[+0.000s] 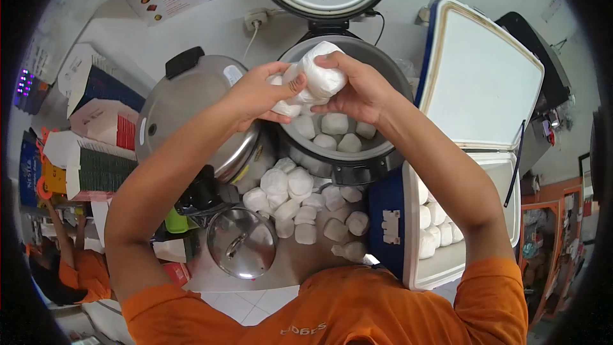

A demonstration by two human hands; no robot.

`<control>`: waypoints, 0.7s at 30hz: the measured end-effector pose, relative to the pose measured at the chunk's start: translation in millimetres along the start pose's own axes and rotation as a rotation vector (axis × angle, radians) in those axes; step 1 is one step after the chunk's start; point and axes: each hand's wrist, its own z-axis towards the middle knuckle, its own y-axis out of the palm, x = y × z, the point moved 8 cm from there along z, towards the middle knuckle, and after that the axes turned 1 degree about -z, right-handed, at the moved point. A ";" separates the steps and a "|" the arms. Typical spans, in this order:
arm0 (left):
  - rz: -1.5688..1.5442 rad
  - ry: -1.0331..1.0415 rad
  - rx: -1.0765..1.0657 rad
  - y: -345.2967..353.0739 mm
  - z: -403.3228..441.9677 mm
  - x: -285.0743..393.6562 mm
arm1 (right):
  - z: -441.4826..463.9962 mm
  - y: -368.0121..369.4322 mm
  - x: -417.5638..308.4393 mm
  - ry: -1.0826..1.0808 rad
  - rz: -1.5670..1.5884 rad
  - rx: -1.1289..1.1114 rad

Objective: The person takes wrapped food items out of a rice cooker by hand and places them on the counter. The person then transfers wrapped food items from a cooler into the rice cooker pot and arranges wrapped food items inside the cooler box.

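Observation:
Above the open rice cooker [391,80], my two hands hold white wrapped bundles close together. My right hand [361,89] grips a rounded white wrapped bundle [322,75], thumb on top. In my left hand [265,92], the fingers are closed around another white wrapped bundle [285,106], partly hidden behind the thumb. More wrapped bundles [334,123] lie in the cooker's pot below. A loose heap of wrapped bundles [287,188] rests on the counter in front of the cooker. What is inside the wrapping cannot be seen.
A second, closed steel cooker [185,105] stands left, a round metal lid [241,243] before it. At right, a blue-and-white cooler box [385,230] is open, with wrapped bundles inside. Folded cartons [102,124] stack at far left. Another person [83,275] in orange is beyond.

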 end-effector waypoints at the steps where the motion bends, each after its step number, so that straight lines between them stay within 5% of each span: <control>1: 0.089 0.008 0.081 -12.4 -3.1 -3.4 | 10.8 3.3 0.7 -0.033 -0.020 0.005; 5: 0.222 0.156 0.243 -67.1 2.7 -6.0 | 62.6 -9.8 -5.8 -0.042 -0.140 0.010; 11: 0.136 0.411 0.239 -94.3 -113.5 43.8 | 168.5 -188.0 73.6 0.697 -1.224 0.046; 15: 0.181 0.442 0.374 -105.8 -203.6 16.0 | 185.6 -226.2 87.4 0.897 -1.551 0.066; 18: 0.485 0.420 0.352 -111.9 -251.4 -25.3 | 200.2 -201.4 92.3 0.929 -2.160 -0.394; 21: -0.097 0.222 0.526 -108.6 -278.5 -84.6 | 221.5 -162.3 102.5 0.854 -2.455 -0.712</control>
